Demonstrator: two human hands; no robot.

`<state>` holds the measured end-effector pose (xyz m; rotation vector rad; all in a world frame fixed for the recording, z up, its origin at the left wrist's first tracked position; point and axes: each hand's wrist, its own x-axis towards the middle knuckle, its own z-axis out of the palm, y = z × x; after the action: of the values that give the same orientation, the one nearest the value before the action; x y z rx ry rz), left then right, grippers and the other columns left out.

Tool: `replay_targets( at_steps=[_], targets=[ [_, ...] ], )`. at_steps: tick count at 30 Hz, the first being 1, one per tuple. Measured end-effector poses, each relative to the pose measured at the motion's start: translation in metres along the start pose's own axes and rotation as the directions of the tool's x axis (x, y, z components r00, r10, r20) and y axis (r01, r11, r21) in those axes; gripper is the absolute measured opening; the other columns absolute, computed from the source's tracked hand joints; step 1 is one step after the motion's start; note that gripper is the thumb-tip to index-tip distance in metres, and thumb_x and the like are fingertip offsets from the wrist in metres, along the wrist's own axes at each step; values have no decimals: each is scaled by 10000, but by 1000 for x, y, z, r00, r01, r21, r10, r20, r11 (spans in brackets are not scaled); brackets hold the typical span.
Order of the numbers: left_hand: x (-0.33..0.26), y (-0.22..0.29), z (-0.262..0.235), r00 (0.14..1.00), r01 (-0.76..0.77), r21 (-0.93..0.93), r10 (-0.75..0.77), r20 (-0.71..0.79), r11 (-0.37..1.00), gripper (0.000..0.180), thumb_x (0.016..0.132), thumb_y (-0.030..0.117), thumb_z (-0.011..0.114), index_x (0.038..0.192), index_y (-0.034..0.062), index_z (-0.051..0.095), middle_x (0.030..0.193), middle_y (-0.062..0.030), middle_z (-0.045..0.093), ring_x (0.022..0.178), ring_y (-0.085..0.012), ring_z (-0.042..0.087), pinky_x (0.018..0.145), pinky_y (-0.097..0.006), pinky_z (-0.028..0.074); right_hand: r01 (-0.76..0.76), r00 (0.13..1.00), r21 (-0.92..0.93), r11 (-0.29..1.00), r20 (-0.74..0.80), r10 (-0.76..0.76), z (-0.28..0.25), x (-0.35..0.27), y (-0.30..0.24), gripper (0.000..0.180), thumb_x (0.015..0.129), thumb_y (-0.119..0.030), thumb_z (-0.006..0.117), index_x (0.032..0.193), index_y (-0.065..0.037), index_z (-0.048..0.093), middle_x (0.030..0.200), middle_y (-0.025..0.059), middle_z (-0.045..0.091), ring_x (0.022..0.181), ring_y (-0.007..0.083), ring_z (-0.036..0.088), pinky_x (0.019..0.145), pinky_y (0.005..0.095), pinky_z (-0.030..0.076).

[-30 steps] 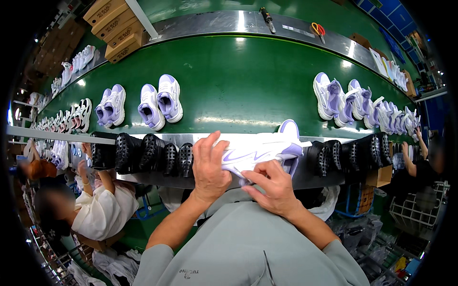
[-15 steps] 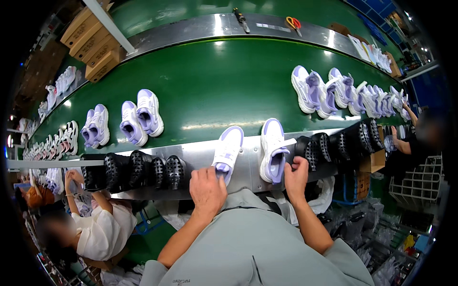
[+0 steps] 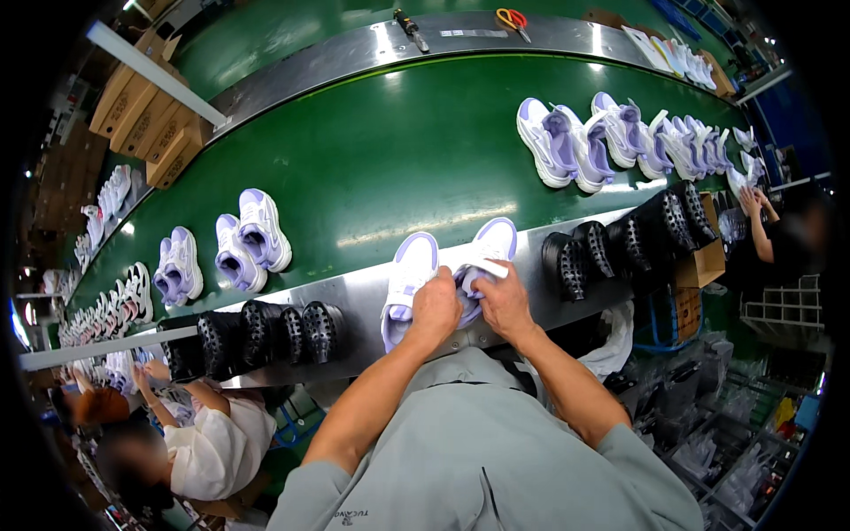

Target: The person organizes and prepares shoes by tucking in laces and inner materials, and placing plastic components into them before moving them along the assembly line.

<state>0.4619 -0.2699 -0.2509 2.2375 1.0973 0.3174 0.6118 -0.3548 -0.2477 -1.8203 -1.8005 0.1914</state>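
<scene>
Left hand (image 3: 436, 305) grips left shoe (image 3: 403, 285), right hand (image 3: 501, 299) grips right shoe (image 3: 482, 262); pair sits side by side on metal ledge (image 3: 354, 296) at green conveyor belt (image 3: 381, 168) edge.

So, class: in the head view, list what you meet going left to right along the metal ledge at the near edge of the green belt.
Black clogs → left shoe under the left hand → right hand on the right shoe → more black clogs.
</scene>
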Motion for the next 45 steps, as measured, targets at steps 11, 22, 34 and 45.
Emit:
replay_targets(
  at_steps=[11,22,34,45],
  targets=[
    [-11,39,-32,894,-383,217,420,-156,898,370,783,67,652,1146,3,638,1093,-125,624,963,-303,603,791,-398,517,-540,828,290,790,11,561,8,-23,-34,278,829,-168,723,1009,-12,579,1060,235,625,960,430,611,781,493,505],
    [-6,7,-27,819,-573,275,531,218,772,305,750,90,610,1018,-46,660,1128,-134,630,1048,-311,597,877,-395,506,-605,797,245,758,186,575,39,-30,-26,315,902,-258,609,822,47,591,816,296,639,801,496,634,728,545,503],
    [-43,26,-26,974,-112,273,160,-159,955,174,863,211,726,846,38,715,841,-112,644,849,-313,567,732,-437,409,-610,791,410,677,282,542,49,-27,-44,243,927,-186,611,922,47,543,923,290,619,862,486,609,740,544,476],
    [-27,17,-13,979,139,110,-120,-164,984,268,884,270,706,826,9,730,766,-175,696,708,-356,679,632,-451,505,-654,566,754,-60,541,622,32,-25,-13,217,957,-237,658,960,-20,639,780,55,609,618,137,574,488,328,435]
  ],
)
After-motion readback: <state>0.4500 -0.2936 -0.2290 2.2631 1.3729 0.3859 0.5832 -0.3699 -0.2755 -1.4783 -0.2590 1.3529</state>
